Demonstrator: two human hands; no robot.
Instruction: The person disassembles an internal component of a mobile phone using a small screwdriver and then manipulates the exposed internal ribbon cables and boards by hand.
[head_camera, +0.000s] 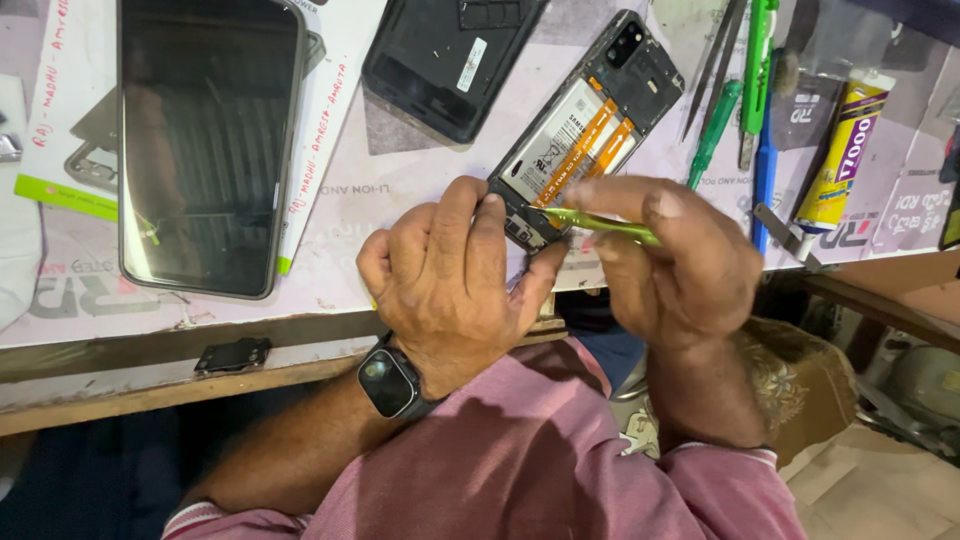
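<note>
While the left hand (455, 275) pins the opened phone (585, 130) to the desk (400, 180) (steadying it), the right hand (680, 260) pinches a green tool (600, 224) at its lower end.

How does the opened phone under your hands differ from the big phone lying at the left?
The opened phone lies back-up, cover off, battery and orange ribbons exposed; the big phone lies screen-up, intact and dark. The left hand steadies the opened phone; the big phone lies untouched. Both rest on the bench.
</note>
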